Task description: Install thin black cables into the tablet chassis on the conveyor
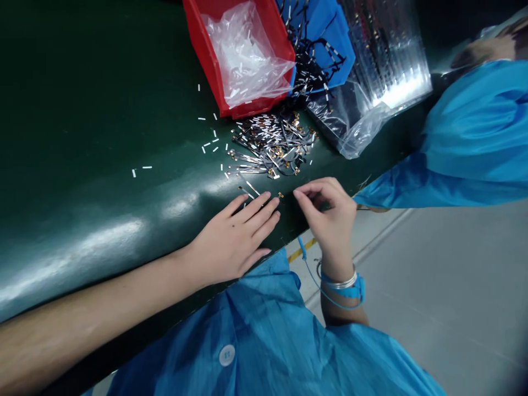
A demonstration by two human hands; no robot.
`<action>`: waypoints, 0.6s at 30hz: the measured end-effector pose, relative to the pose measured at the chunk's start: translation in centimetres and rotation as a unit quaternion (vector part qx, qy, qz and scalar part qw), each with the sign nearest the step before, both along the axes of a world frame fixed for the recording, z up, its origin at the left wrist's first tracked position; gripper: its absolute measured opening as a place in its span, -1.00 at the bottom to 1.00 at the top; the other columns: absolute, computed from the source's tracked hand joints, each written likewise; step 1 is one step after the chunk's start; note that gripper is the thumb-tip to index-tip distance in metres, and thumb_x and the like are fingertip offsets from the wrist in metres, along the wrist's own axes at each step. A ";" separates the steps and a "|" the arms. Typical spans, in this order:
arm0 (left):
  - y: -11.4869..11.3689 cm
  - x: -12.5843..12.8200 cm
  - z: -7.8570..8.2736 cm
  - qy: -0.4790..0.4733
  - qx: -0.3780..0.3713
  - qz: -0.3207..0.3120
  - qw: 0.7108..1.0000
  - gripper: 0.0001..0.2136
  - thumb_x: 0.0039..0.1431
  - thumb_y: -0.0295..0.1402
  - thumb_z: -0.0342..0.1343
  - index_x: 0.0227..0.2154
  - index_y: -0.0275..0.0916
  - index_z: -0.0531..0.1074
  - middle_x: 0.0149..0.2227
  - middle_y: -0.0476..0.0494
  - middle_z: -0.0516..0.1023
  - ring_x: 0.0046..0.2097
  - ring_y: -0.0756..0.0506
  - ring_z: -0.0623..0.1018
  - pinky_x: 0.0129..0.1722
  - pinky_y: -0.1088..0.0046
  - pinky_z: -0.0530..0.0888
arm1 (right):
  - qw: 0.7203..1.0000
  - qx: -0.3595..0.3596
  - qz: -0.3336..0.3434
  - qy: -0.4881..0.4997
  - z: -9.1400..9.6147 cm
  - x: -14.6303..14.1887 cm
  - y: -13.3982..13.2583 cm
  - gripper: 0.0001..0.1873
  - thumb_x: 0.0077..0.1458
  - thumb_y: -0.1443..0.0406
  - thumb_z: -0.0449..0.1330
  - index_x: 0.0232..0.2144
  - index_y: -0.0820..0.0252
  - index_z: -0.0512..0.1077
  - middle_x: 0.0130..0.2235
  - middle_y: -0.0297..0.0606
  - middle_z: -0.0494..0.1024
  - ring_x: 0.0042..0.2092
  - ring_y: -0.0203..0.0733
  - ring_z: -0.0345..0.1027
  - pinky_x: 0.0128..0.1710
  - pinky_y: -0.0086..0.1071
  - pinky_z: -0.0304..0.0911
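Observation:
My left hand [235, 236] lies flat on the dark green table [103, 192], fingers stretched out and together, fingertips touching a thin strip part [249, 190]. My right hand [328, 214] hovers just to its right at the table's edge, fingers curled in a pinch; what they hold is too small to make out. It wears a blue wrist strap [346, 286] and a bangle. A pile of small black and silver strip parts [272, 146] with gold ends lies just beyond both hands.
A red bin [206, 55] lined with a clear bag stands behind the pile, with a blue bin [334, 33] of black strips and a shiny plastic bag [383, 71] to its right. Loose white slips [210, 143] dot the table. Another person's blue sleeve [466, 148] reaches in at right.

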State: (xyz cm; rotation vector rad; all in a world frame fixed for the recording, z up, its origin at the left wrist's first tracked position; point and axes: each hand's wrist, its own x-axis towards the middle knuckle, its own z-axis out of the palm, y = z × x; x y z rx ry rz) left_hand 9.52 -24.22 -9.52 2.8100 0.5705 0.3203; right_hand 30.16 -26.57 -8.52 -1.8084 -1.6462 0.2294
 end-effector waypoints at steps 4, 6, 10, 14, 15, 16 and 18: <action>0.0 0.0 -0.1 0.000 -0.001 0.003 1.000 -0.49 0.36 -0.15 -0.16 0.20 -0.41 0.26 0.28 -0.31 0.23 0.30 -0.26 0.21 0.24 0.16 0.14 | 1.000 -0.001 -0.020 -0.013 -0.2 -2.8 -0.7 -0.89 0.08 0.35 0.22 -0.49 0.14 0.45 -0.47 -0.37 0.46 -0.39 -0.27 0.30 -0.43 -0.36 0.22; 0.0 0.0 -0.1 0.001 -0.004 0.001 1.000 -0.48 0.35 -0.15 -0.14 0.21 -0.42 0.25 0.28 -0.32 0.23 0.31 -0.26 0.20 0.24 0.16 0.13 | 0.999 0.001 -0.031 -0.034 -0.6 -3.2 -0.6 -0.88 0.08 0.35 0.21 -0.50 0.13 0.45 -0.48 -0.37 0.45 -0.38 -0.26 0.30 -0.42 -0.35 0.24; 0.0 0.0 -0.1 0.000 -0.005 -0.003 1.000 -0.47 0.33 -0.14 -0.11 0.20 -0.44 0.25 0.27 -0.36 0.24 0.30 -0.27 0.20 0.23 0.16 0.15 | 0.995 0.036 -0.034 -0.087 -1.1 -3.5 -0.8 -0.88 0.11 0.36 0.18 -0.47 0.11 0.45 -0.45 -0.34 0.46 -0.35 -0.23 0.31 -0.37 -0.33 0.26; 0.1 0.1 0.1 0.004 -0.004 -0.002 1.000 -0.46 0.32 -0.15 -0.09 0.21 -0.46 0.23 0.27 -0.36 0.24 0.30 -0.27 0.21 0.23 0.17 0.15 | 0.981 0.072 0.000 -0.181 -1.1 -3.8 -1.8 -0.84 0.17 0.38 0.12 -0.32 0.14 0.52 -0.38 -0.24 0.50 -0.30 -0.19 0.30 -0.32 -0.30 0.28; 0.1 0.1 0.1 0.005 -0.005 -0.003 1.000 -0.46 0.32 -0.16 -0.08 0.22 -0.46 0.22 0.27 -0.35 0.24 0.30 -0.26 0.21 0.23 0.17 0.14 | 0.977 0.071 0.008 -0.202 -1.1 -3.9 -2.1 -0.81 0.17 0.40 0.11 -0.27 0.15 0.53 -0.37 -0.23 0.51 -0.29 -0.18 0.29 -0.33 -0.30 0.27; 0.1 0.1 0.1 0.008 -0.008 -0.003 1.000 -0.46 0.32 -0.16 -0.08 0.22 -0.45 0.21 0.27 -0.34 0.24 0.30 -0.26 0.21 0.24 0.17 0.14 | 0.974 0.067 0.014 -0.218 -1.1 -3.9 -2.4 -0.77 0.17 0.41 0.09 -0.21 0.15 0.53 -0.36 -0.21 0.50 -0.29 -0.18 0.28 -0.35 -0.30 0.26; 0.1 0.1 0.1 0.013 -0.011 -0.003 1.000 -0.46 0.33 -0.15 -0.09 0.23 -0.43 0.21 0.28 -0.33 0.23 0.31 -0.25 0.20 0.24 0.17 0.13 | 0.969 0.051 0.021 -0.239 -1.1 -4.0 -2.9 -0.69 0.17 0.42 0.07 -0.12 0.13 0.53 -0.35 -0.20 0.49 -0.29 -0.16 0.26 -0.39 -0.29 0.24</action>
